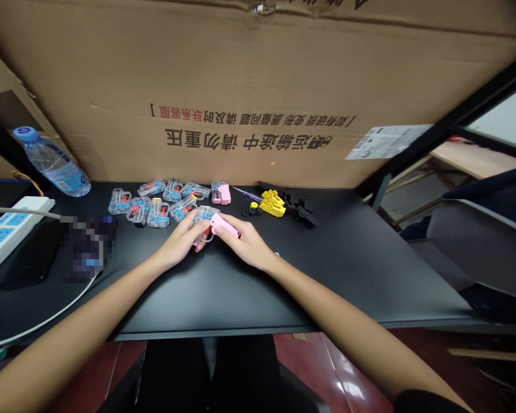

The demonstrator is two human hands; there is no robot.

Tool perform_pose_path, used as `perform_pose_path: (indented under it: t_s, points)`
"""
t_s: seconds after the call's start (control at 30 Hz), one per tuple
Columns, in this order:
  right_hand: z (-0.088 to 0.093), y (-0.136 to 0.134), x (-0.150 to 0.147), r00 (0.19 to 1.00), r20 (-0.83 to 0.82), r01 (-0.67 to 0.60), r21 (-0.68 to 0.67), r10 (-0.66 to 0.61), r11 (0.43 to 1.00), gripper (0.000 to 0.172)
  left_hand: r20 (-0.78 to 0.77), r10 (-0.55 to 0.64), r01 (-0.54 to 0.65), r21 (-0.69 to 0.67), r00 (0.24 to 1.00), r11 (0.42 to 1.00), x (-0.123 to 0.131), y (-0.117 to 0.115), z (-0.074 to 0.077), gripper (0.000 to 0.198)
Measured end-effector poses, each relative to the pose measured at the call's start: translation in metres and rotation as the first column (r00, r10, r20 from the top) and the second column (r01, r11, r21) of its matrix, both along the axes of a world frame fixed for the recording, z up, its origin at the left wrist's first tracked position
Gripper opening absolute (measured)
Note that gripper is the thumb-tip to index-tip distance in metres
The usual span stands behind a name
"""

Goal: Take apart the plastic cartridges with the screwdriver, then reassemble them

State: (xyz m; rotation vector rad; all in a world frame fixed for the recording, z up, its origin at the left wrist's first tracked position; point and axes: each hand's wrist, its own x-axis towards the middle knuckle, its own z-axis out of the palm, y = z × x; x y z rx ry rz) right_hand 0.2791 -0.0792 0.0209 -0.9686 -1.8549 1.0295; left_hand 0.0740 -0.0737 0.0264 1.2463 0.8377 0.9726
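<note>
The left hand held a clear plastic toy pistol in a clenched grip, while the right hand grasped a pink plastic pistol part touching it, near the far edge of the bench.

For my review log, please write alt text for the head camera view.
The left hand and right hand hold a clear plastic piece and a pink plastic piece together above a black desk. More clear plastic pieces, yellow plastic parts and black parts lie ahead, before a printed cardboard sheet.
</note>
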Motion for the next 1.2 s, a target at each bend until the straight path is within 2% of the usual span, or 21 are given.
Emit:
perform_pose_path:
  t_s: [0.17,0.37,0.5,0.63,0.8,0.97,1.13,1.2]
  points:
    - [-0.002,0.000,0.001,0.997,-0.046,0.053,-0.146,-0.060,0.988,0.064,-0.043,0.000,0.002,0.039,0.999,0.999,-0.003,0.002,-0.004,0.043]
    - [-0.006,-0.001,-0.003,0.995,-0.077,0.043,-0.193,-0.059,0.980,0.066,-0.084,-0.016,0.022,0.074,0.996,0.997,-0.003,0.000,-0.006,0.047]
    - [-0.005,-0.001,-0.003,0.999,-0.034,0.029,-0.149,-0.035,0.988,0.064,-0.078,-0.039,0.046,0.099,0.996,0.994,0.000,-0.002,-0.006,0.058]
    - [-0.002,0.001,0.002,1.000,-0.005,0.007,-0.101,-0.008,0.995,0.062,-0.061,-0.023,0.031,0.130,0.998,0.991,0.001,-0.002,-0.006,0.055]
    - [-0.001,0.005,0.008,0.997,-0.006,-0.071,-0.114,0.071,0.991,0.059,-0.092,-0.016,0.029,0.142,0.996,0.989,-0.001,-0.001,-0.008,0.059]
    - [0.001,0.008,0.010,0.997,0.002,-0.079,-0.124,0.079,0.989,0.060,-0.119,0.000,0.019,0.157,0.993,0.987,-0.002,0.000,-0.009,0.060]
    - [0.010,0.008,0.012,0.997,0.060,-0.035,-0.047,0.038,0.998,0.057,-0.221,0.092,-0.032,0.261,0.971,0.965,-0.003,-0.002,-0.005,0.052]
    - [0.013,0.007,0.013,0.997,0.066,-0.031,-0.033,0.033,0.999,0.057,-0.210,0.089,-0.034,0.253,0.974,0.967,-0.003,-0.003,-0.003,0.050]
